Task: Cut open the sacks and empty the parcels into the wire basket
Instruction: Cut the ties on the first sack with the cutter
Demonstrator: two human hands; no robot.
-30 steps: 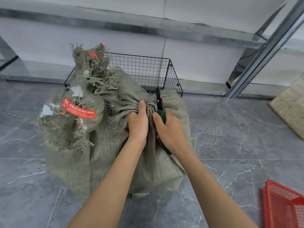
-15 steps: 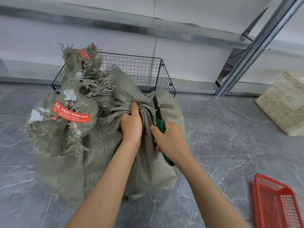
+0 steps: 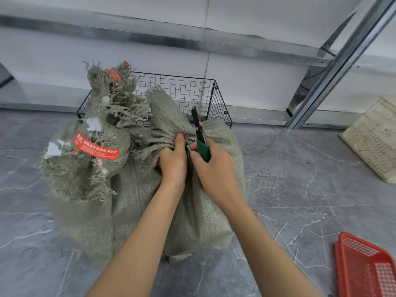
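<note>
Still, the head view shows little change: the left hand (image 3: 173,162) keeps its fist round the gathered neck (image 3: 168,130) of the sack (image 3: 203,211), and the right hand (image 3: 216,171) stays wrapped round the cutter (image 3: 200,137), blade up, just beside that neck. No cut shows, so emptying likely waits. The basket (image 3: 182,77) stands just behind the sack.

We see a grey tiled floor (image 3: 300,189) with white veins. On it stand two woven sacks, touching: the taped sack (image 3: 81,168) at left and the front sack (image 3: 203,211) beside it. Just behind them sits the wire basket (image 3: 220,103). A red plastic tray (image 3: 364,264) lies at near right and a pale woven box (image 3: 372,140) at far right.
</note>
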